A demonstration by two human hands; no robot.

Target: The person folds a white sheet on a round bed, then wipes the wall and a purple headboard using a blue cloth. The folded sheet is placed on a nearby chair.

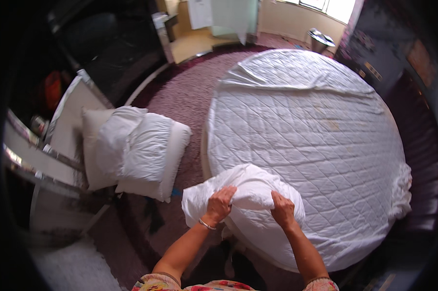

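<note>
Both hands grip the edge of a bunched white cloth [255,182], which looks like bed linen, held up over the near left rim of a round bed. My left hand [220,205], with a silver bracelet at the wrist, is closed on its left part. On the right part, my right hand [282,209] is closed too. Below and beyond the cloth lies a white quilted mattress cover [299,131], folded over near its far end and marked by a few yellowish stains. More white fabric [401,192] is bunched at the bed's right edge.
Left of the bed, white pillows [175,156] are stacked with folded white linen [148,145] on top. Purple shaggy carpet [182,83] surrounds the bed's left side. A dark padded leather surround [419,156] curves along the right. At the far wall stands a metallic bin [320,40].
</note>
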